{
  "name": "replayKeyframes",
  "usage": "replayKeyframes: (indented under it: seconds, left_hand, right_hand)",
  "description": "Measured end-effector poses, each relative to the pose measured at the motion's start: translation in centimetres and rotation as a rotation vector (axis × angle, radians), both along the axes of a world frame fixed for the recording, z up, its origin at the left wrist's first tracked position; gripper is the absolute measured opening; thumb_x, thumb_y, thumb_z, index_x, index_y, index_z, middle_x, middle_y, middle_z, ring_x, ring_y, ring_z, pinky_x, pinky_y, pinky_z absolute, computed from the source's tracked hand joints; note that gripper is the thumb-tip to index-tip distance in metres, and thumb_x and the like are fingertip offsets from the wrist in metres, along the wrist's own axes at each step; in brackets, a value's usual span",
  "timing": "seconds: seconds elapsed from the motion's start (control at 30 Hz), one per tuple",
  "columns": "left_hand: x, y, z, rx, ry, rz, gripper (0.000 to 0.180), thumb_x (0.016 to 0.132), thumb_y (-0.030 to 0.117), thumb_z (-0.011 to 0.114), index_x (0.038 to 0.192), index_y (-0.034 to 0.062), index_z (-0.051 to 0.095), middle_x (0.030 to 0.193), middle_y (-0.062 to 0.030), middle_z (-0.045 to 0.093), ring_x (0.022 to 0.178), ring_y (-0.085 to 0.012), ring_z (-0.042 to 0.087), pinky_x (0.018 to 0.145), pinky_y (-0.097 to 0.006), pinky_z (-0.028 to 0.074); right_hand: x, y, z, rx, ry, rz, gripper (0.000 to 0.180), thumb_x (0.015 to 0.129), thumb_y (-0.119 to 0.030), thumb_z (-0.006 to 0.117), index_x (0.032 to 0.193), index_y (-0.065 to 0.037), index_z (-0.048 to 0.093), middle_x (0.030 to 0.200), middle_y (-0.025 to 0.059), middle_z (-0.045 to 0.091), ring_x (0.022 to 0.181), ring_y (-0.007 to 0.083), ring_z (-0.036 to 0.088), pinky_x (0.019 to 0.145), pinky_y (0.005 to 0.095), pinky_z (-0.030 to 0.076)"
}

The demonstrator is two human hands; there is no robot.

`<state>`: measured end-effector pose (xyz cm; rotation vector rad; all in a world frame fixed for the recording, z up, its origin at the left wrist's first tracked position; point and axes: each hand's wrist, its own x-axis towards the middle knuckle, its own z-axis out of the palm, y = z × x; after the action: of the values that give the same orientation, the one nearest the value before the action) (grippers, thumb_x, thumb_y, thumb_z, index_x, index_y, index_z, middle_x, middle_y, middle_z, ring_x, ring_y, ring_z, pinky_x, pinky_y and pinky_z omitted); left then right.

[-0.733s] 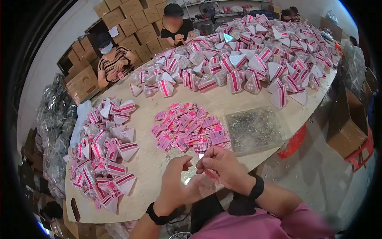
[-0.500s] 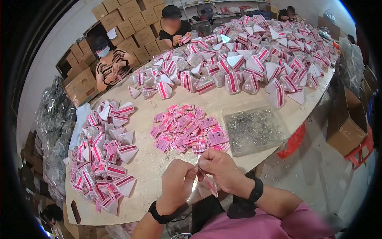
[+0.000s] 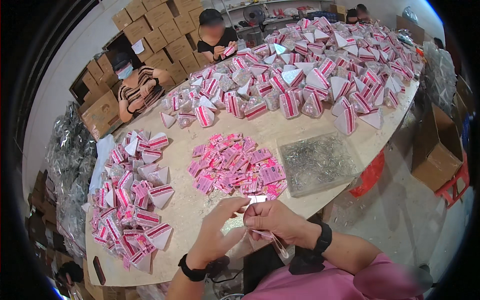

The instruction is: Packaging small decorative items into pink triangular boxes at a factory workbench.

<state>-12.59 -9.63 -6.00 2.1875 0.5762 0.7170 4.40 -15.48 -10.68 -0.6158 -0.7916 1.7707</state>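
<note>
At the near table edge, my right hand [image 3: 275, 222] is closed in a pinch, palm turned down. Out of it hangs a thin clear and pink strip [image 3: 280, 245] that ends in a narrow loop; its kind cannot be made out. My left hand [image 3: 220, 227] is just to the left, fingers and thumb apart with nothing seen between them. A bright white patch [image 3: 258, 198] shows beyond the fingertips, too glaring to identify. Just past both hands spreads a heap of small pink printed cards [image 3: 235, 165]. A clear shallow box of thin metal pins [image 3: 320, 162] stands to its right.
Wedge-shaped pink-and-white bagged packs pile at the left [image 3: 132, 200] and across the far table [image 3: 310, 75]. Two people [image 3: 140, 87] work at the far left, another at the back. Cartons [image 3: 160, 35] are stacked behind; an open carton [image 3: 437, 150] stands right. A dark bar [image 3: 99, 270] lies near left.
My left hand has let go and opened, moving slightly away from the right. My right hand keeps its pinch, and the strip now hangs farther right with its loop showing.
</note>
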Motion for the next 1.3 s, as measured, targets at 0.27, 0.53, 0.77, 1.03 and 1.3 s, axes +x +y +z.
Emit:
replayKeyframes:
  seconds: [0.27, 0.53, 0.77, 1.03, 1.3]
  left_hand:
    - [-0.9, -0.2, -0.5, 0.092, 0.094, -0.069, 0.030, 0.075, 0.016, 0.064, 0.102, 0.0026, 0.061, 0.097, -0.0122, 0.061, 0.087, -0.0240, 0.058, 0.075, -0.032, 0.045]
    - [-0.9, -1.4, -1.7, 0.241, 0.150, 0.064, 0.007, 0.074, 0.003, 0.066, 0.074, 0.0032, 0.059, 0.064, -0.0089, 0.055, 0.056, -0.0215, 0.054, 0.052, -0.030, 0.042]
    - [0.3, -1.7, -2.3, -0.174, 0.085, 0.178, 0.006, 0.079, 0.004, 0.062, 0.075, 0.0005, 0.058, 0.063, -0.0033, 0.056, 0.055, -0.0097, 0.049, 0.051, -0.024, 0.039]
    - [0.6, -1.8, -2.8, -0.646, -0.091, 0.307, 0.014, 0.081, 0.003, 0.059, 0.068, 0.0036, 0.056, 0.060, 0.0033, 0.051, 0.054, -0.0025, 0.041, 0.048, -0.020, 0.030]
    - [1.7, -1.8, -3.9, -0.795, -0.237, 0.149, 0.017, 0.085, 0.010, 0.058, 0.070, 0.0035, 0.053, 0.059, 0.0019, 0.048, 0.051, -0.0048, 0.039, 0.049, -0.020, 0.030]
  right_hand:
    - [0.7, -0.4, -0.8, -0.076, -0.043, 0.143, 0.015, 0.087, -0.017, 0.062, 0.085, -0.002, 0.058, 0.065, 0.0014, 0.056, 0.055, 0.0074, 0.051, 0.048, 0.0201, 0.038]
    - [-0.6, -0.1, -2.3, 0.134, -0.069, -0.006, 0.024, 0.085, -0.014, 0.063, 0.102, 0.000, 0.053, 0.078, 0.0029, 0.056, 0.064, 0.0058, 0.053, 0.052, 0.0184, 0.042]
    - [-0.3, -1.1, -0.5, 0.176, -0.461, -0.067, 0.030, 0.082, -0.010, 0.062, 0.108, -0.001, 0.048, 0.077, 0.0027, 0.055, 0.070, 0.0104, 0.054, 0.060, 0.0224, 0.042]
    - [-0.5, -2.0, 0.7, 0.548, -1.178, -0.374, 0.020, 0.081, -0.019, 0.058, 0.092, -0.007, 0.047, 0.077, 0.0174, 0.057, 0.075, 0.0410, 0.056, 0.064, 0.0476, 0.044]
    - [1.0, -2.8, -0.4, 0.718, -1.185, -0.488, 0.012, 0.082, -0.014, 0.055, 0.088, -0.005, 0.050, 0.073, 0.0129, 0.056, 0.065, 0.0359, 0.055, 0.062, 0.0430, 0.043]
